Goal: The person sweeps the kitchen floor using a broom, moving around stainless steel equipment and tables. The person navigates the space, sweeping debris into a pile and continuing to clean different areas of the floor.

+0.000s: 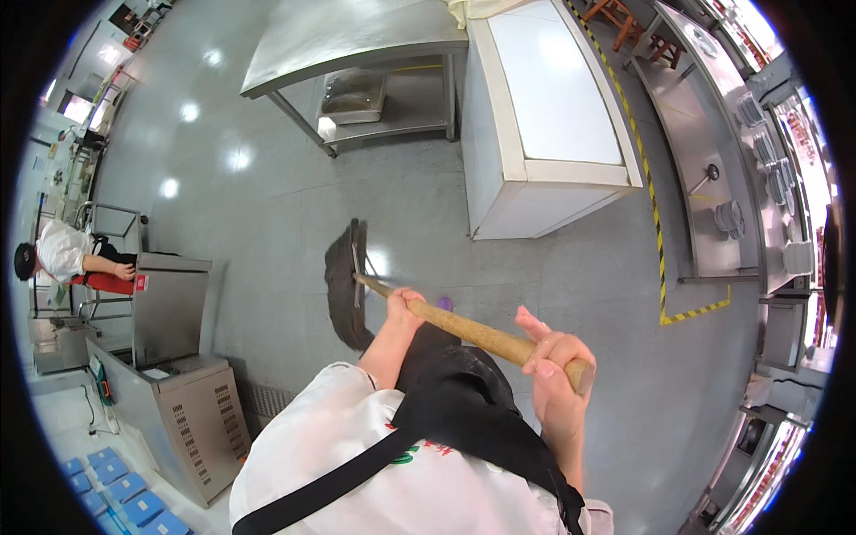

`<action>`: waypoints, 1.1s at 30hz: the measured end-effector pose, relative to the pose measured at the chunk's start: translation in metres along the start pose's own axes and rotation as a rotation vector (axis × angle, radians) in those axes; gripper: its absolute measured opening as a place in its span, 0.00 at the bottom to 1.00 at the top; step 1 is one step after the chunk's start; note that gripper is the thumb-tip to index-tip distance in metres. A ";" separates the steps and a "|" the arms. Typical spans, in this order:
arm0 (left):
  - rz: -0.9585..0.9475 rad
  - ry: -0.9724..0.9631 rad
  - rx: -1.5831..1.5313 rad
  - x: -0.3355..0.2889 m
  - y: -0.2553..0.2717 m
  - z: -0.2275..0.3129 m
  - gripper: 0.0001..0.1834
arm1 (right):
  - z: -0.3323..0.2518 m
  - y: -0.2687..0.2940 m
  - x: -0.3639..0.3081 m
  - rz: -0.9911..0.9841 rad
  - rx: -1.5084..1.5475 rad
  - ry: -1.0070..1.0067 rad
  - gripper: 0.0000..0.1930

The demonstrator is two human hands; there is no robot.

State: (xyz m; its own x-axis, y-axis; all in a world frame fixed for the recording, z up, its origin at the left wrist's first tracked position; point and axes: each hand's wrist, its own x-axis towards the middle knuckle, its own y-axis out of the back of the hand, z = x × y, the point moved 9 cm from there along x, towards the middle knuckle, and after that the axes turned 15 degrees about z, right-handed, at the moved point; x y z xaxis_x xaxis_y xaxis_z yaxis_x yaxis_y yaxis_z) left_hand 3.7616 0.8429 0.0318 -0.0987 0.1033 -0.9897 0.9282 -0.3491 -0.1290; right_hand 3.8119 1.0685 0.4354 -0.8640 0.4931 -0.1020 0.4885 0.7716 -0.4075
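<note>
A mop (342,287) with a dark, flat head lies against the grey floor, left of my feet. Its wooden handle (481,333) slants up to the right across my body. Lower on the shaft, my left hand (404,305) is closed round the wood. My right hand (557,353) grips the handle close to its top end, with the index finger lifted off. A purple shoe tip (445,304) shows beyond the handle. My black apron hides part of the floor below me.
Ahead stand a steel table (357,45) with a tray (354,96) on its lower shelf and a white cabinet (557,89). At left are a steel machine (192,428) and a co-worker (67,254). Yellow-black floor tape (661,250) runs beside shelving with plates (729,218) at right.
</note>
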 end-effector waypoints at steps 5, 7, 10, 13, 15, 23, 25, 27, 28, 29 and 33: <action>-0.124 0.061 0.053 0.052 -0.100 0.029 0.13 | 0.027 0.015 0.001 0.123 -0.156 -0.125 0.06; -0.073 -0.023 0.149 0.056 -0.127 0.032 0.11 | 0.049 0.022 -0.003 0.164 -0.165 -0.197 0.04; -0.023 -0.152 0.320 0.074 -0.167 0.032 0.08 | 0.080 0.033 0.002 0.261 -0.304 -0.234 0.02; -0.015 -0.109 0.476 0.111 -0.156 0.009 0.07 | 0.116 0.053 0.005 0.371 -0.468 -0.347 0.09; -0.009 -0.120 0.566 0.127 -0.130 -0.016 0.09 | 0.137 0.069 0.007 0.383 -0.591 -0.373 0.15; 0.130 -0.287 0.632 0.093 -0.015 -0.030 0.17 | 0.216 0.102 -0.095 0.054 -0.895 -0.588 0.26; 0.163 -0.358 0.649 0.085 0.013 -0.041 0.19 | 0.195 0.118 -0.117 0.098 -1.061 -0.479 0.27; 0.189 -0.418 0.676 0.066 0.038 -0.067 0.19 | 0.177 0.152 -0.147 0.182 -1.077 -0.478 0.28; 0.165 -0.417 0.683 0.068 0.058 -0.079 0.18 | 0.169 0.165 -0.163 0.195 -1.100 -0.487 0.29; 0.139 -0.410 0.693 0.069 0.083 -0.093 0.18 | 0.158 0.177 -0.181 0.214 -1.126 -0.497 0.30; 0.229 -0.346 0.900 0.032 0.183 -0.140 0.16 | 0.128 0.218 -0.279 0.202 -1.237 -0.577 0.27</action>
State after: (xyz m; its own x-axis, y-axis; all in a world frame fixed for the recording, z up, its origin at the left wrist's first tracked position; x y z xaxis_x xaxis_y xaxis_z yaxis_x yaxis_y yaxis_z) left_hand 3.9786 0.9129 -0.0146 -0.1840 -0.2827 -0.9414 0.3332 -0.9190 0.2109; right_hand 4.1440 1.0472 0.2589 -0.5457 0.6373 -0.5441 0.1376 0.7086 0.6921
